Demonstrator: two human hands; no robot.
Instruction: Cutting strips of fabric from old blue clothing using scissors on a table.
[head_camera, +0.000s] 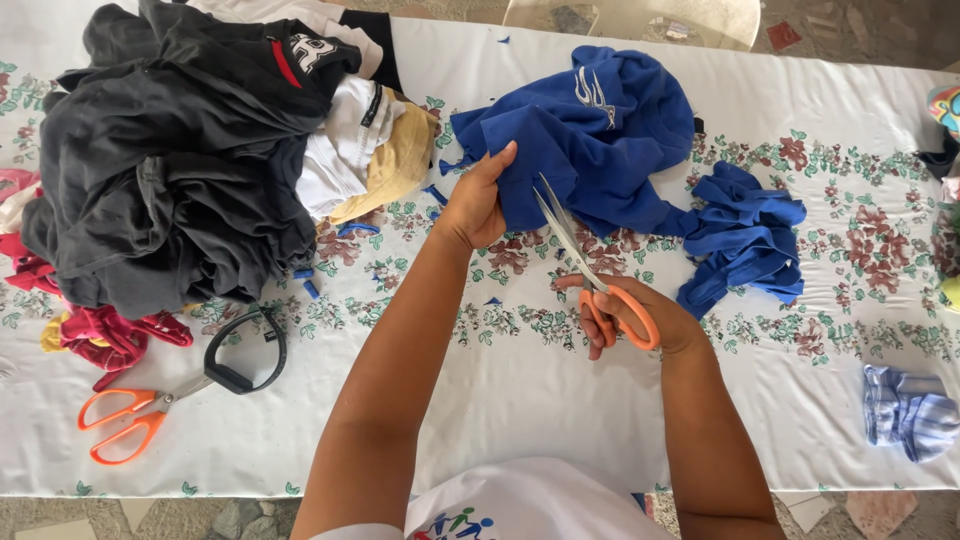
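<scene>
Head view: right hand closed through the handles of the orange-handled scissors, blades parted and pointing up into the edge of the blue garment. Left hand pinches the garment's near-left edge, thumb up along the cloth, fingers curled under, holding it taut. Garment lies bunched at table centre, far side of both hands. Cutting looks partly done, judging by the separate heap of blue pieces just right of it and small blue scraps on the floral tablecloth; most of the garment is still whole. Near left: a spare pair of orange scissors and a black strap loop, both untouched. Near right: a folded light-blue striped cloth. Far left: a big pile of dark clothes with white and yellow items, close to the left hand but not blocking the cut.
</scene>
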